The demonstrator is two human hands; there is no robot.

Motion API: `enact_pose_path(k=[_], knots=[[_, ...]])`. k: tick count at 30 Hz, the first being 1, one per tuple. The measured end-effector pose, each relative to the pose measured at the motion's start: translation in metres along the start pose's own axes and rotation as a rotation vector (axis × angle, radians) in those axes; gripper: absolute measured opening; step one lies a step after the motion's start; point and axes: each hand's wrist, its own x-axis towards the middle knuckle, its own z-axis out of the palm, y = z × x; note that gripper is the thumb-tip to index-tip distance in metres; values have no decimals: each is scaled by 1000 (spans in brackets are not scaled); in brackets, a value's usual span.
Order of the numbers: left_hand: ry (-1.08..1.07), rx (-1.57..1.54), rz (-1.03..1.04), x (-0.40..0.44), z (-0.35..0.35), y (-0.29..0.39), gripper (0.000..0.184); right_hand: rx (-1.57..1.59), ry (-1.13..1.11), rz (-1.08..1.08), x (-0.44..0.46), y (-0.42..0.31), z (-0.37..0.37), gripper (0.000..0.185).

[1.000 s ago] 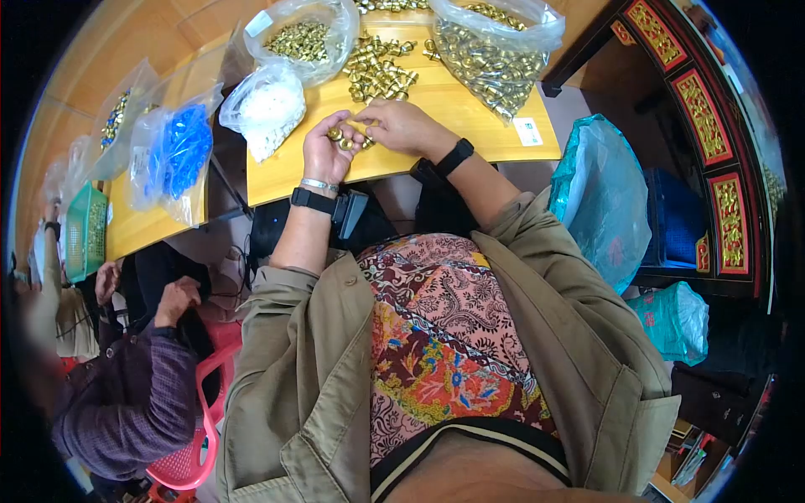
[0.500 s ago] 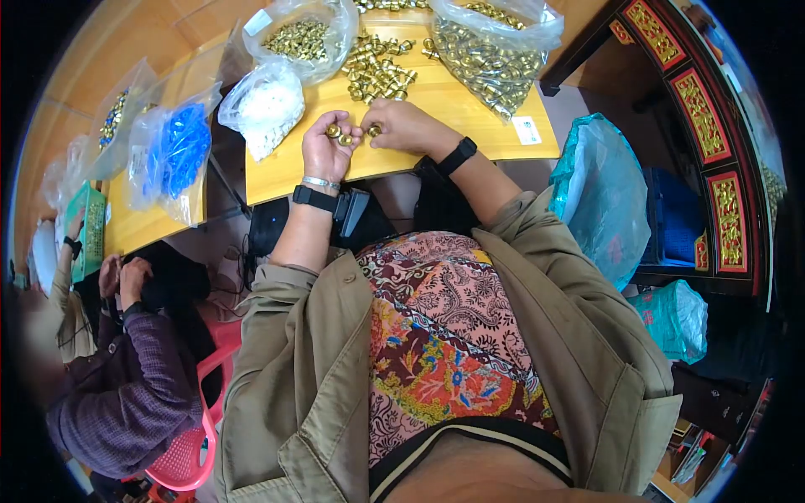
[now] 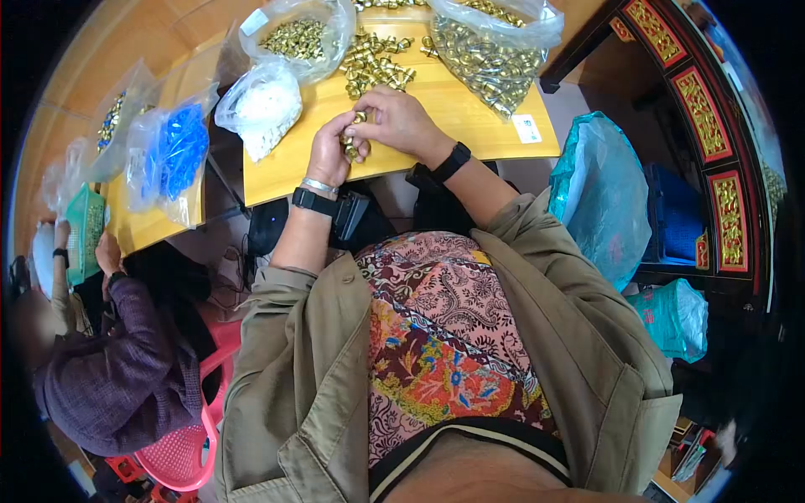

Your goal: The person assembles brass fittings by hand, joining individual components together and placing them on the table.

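My left hand [image 3: 331,151] is curled round several brass fittings [image 3: 350,147] at the front part of the yellow table [image 3: 453,126]. Against it, my right hand [image 3: 394,121] pinches a brass piece, its fingertips touching those of the left. Just beyond both hands lies a loose pile of brass fittings [image 3: 373,63]. A clear bag of small brass parts [image 3: 295,39] and a bag of white pieces [image 3: 267,105] stand to the left of the pile. On the right is a large clear bag of brass fittings [image 3: 495,67].
Blue pieces in a bag [image 3: 180,151] and a green basket [image 3: 86,235] are on the left table. A co-worker in a purple sleeve [image 3: 138,314] sits there on a pink chair [image 3: 180,448]; another person's arm is at the basket. A teal-edged bag [image 3: 599,201] stands right.
My hands have come together, and the left fingers have closed over the brass pieces. The co-worker in purple has leaned left and moved a hand toward the left table.
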Motion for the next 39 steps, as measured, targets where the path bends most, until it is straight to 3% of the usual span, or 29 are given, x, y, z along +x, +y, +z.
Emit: enact_pose_path(k=[10, 14, 19, 22, 25, 28, 34, 39], knots=[[-27, -108, 6, 5, -9, -2, 40, 377, -66, 152, -3, 2, 11, 25], [79, -61, 48, -2, 3, -1, 40, 201, -20, 145, -5, -12, 7, 25], [35, -25, 7, -3, 1, 0, 37, -70, -4, 61, -8, -11, 6, 32], [-5, -62, 22, -2, -7, 0, 35, 25, 118, -79, -6, -6, 11, 37], [-10, -78, 16, -4, -2, 3, 34, 211, 48, -142, -7, 5, 20, 36], [-36, -71, 12, -6, 1, 6, 32, 609, -164, 166, -12, 1, 22, 33], [-69, -108, -49, -1, -7, 3, 29, 826, -167, 182, -14, 11, 35, 34], [-50, -132, -60, 2, -8, 2, 30, 824, -207, 177, -13, 17, 36, 32]])
